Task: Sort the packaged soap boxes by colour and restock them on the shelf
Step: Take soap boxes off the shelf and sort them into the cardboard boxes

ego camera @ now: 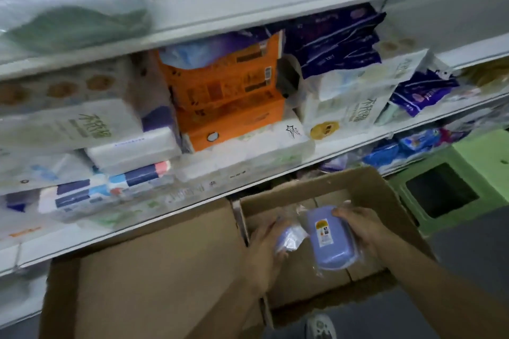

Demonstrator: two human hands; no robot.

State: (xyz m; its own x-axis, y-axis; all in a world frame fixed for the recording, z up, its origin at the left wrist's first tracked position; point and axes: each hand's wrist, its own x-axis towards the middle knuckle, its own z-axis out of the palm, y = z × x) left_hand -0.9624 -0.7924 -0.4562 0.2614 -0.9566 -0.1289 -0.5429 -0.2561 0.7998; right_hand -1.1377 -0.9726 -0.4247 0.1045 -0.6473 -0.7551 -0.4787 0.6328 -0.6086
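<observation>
A lilac soap box (329, 239) wrapped in clear plastic, with a small label on top, is gripped by my right hand (358, 226) over the open cardboard box (366, 181). My left hand (264, 242) holds a second lilac packaged soap box (289, 237), smaller in view and partly hidden by its crinkled wrap and my fingers. Both hands are inside the top of the carton, below the front edge of the white shelf (209, 201).
The shelf is crowded with tissue packs, an orange pack (225, 91) and purple packets (336, 38). A large closed cardboard flap (154, 270) lies to the left. A green plastic stool (451, 181) stands right of the carton. A shoe (321, 327) shows on the dark floor.
</observation>
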